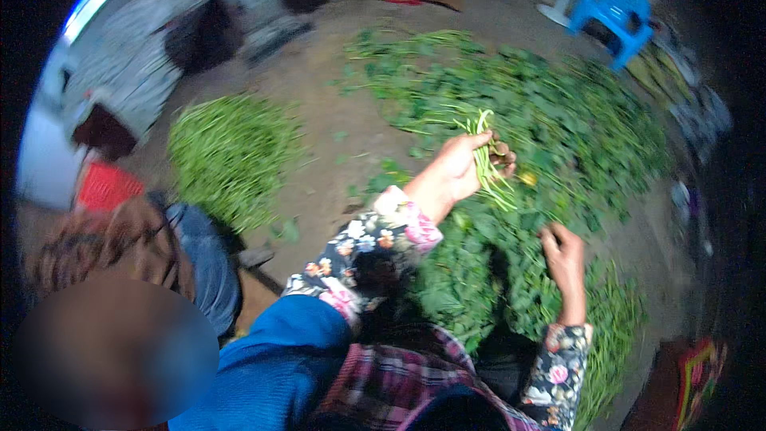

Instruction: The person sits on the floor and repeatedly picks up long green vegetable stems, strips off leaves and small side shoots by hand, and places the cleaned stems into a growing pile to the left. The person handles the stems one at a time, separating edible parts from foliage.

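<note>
My left hand (479,158) is closed around a small bunch of slender green stems (483,175), whose ends stick out above and below the fingers. It is above a wide spread of leafy green vines (538,108) on the floor. My right hand (561,245) hangs lower and to the right, over more leafy greens (461,269) close to my legs. Its fingers are curled, and blur hides whether anything is between them. Both of my sleeves are dark with a flower print.
A heap of bare green stems (233,161) lies on the floor at left. Beside me on the left sits another person, with a jeans leg (206,263) visible. A blue plastic stool (613,12) stands at the upper right. More stems (610,335) lie by my right sleeve.
</note>
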Available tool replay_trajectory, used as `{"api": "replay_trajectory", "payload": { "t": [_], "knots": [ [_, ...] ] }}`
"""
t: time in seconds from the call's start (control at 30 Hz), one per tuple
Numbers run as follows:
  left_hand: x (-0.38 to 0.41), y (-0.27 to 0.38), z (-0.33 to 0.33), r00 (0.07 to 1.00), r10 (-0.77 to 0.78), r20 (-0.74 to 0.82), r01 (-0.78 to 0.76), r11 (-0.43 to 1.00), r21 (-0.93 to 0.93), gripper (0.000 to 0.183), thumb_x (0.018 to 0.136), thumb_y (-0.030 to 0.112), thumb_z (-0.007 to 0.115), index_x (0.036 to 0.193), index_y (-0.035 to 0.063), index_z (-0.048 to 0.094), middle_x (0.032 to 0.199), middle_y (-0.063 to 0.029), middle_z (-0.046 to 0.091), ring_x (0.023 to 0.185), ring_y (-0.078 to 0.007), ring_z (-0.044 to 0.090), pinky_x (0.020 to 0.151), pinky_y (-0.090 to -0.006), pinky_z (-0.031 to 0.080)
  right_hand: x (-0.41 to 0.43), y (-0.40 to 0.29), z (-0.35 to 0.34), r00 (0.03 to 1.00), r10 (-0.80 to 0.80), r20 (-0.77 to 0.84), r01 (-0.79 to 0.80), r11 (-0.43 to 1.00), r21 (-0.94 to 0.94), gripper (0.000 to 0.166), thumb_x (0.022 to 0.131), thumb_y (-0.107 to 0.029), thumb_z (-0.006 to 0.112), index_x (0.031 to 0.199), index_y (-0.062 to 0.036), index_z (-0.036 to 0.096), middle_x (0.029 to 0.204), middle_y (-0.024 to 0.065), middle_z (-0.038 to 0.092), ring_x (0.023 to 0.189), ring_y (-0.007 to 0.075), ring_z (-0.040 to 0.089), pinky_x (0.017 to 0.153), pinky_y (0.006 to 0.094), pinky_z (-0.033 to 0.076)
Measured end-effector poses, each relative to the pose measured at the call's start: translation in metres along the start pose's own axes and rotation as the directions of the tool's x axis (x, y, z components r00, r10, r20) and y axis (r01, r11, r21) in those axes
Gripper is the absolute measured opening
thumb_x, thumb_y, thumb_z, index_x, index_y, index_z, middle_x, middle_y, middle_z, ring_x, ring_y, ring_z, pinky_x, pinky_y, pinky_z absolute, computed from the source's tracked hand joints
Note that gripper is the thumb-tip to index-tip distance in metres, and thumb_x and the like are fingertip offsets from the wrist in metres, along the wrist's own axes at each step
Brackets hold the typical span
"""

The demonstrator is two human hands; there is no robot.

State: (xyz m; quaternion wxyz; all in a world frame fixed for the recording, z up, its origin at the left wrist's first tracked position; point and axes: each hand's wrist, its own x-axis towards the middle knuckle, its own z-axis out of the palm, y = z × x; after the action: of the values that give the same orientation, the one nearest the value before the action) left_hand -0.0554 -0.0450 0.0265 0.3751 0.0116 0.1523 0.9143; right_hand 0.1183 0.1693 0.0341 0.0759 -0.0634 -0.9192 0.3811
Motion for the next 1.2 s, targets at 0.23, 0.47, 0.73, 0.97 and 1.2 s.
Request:
{"api": "replay_trajectory", "payload": {
  "t": [0.23, 0.47, 0.73, 0.97, 1.2],
  "knots": [
    [-0.076, 0.241, -0.091, 0.831, 0.540, -0.137, -0.552, 0.831, -0.067, 0.021, 0.094, 0.021, 0.050, 0.093, 0.0006, 0.053, 0.093, -0.0188, 0.061, 0.080, -0.0313, 0.062, 0.074, -0.0426, 0.056, -0.023, 0.040, 0.006, 0.998, 0.008, -0.064, -0.017, 0.991, -0.133, 0.024, 0.090, -0.019, 0.058, 0.081, 0.0039, 0.059, 0.065, 0.0175, 0.052, 0.058, 0.0255, 0.050, 0.058, 0.0361, 0.041],
    [-0.190, 0.377, -0.156, 0.161, 0.781, -0.603, -0.566, 0.573, 0.592, 0.079, 0.093, 0.045, 0.052, 0.149, 0.0056, 0.012, 0.142, -0.0205, 0.037, 0.116, -0.0328, 0.051, 0.094, -0.0516, 0.045, -0.017, 0.043, 0.011, 0.999, -0.030, 0.040, 0.038, 0.976, -0.213, 0.022, 0.087, -0.022, 0.060, 0.088, 0.0006, 0.061, 0.079, 0.0227, 0.061, 0.071, 0.0407, 0.058, 0.064, 0.0436, 0.046],
    [0.017, 0.080, -0.019, 0.885, 0.393, -0.248, -0.280, 0.877, 0.391, 0.035, 0.096, 0.018, 0.049, 0.124, -0.0031, 0.042, 0.120, -0.0227, 0.056, 0.103, -0.0314, 0.059, 0.078, -0.0350, 0.052, -0.020, 0.096, 0.009, 0.899, 0.321, 0.298, -0.192, 0.900, -0.391, 0.036, 0.083, -0.038, 0.063, 0.105, -0.0092, 0.070, 0.099, 0.0190, 0.068, 0.093, 0.0367, 0.065, 0.085, 0.0431, 0.050],
    [0.035, -0.050, -0.018, 0.935, 0.248, -0.255, -0.074, 0.838, 0.541, 0.049, 0.095, 0.012, 0.052, 0.137, -0.0035, 0.032, 0.124, -0.0149, 0.051, 0.098, -0.0256, 0.062, 0.071, -0.0302, 0.053, -0.033, 0.175, 0.001, 0.859, 0.509, 0.061, -0.429, 0.779, -0.458, 0.036, 0.084, -0.035, 0.062, 0.107, -0.0079, 0.069, 0.099, 0.0189, 0.069, 0.092, 0.0365, 0.065, 0.083, 0.0418, 0.050],
    [0.046, -0.045, 0.022, 0.936, 0.320, -0.148, -0.147, 0.736, 0.661, 0.053, 0.093, 0.014, 0.056, 0.139, -0.0014, 0.034, 0.124, -0.0133, 0.053, 0.097, -0.0189, 0.062, 0.070, -0.0253, 0.051, 0.021, 0.272, 0.029, 0.723, 0.690, -0.031, -0.601, 0.607, -0.520, 0.042, 0.082, -0.036, 0.064, 0.106, -0.0018, 0.067, 0.107, 0.0232, 0.066, 0.101, 0.0385, 0.063, 0.087, 0.0440, 0.050]
  ]
}}
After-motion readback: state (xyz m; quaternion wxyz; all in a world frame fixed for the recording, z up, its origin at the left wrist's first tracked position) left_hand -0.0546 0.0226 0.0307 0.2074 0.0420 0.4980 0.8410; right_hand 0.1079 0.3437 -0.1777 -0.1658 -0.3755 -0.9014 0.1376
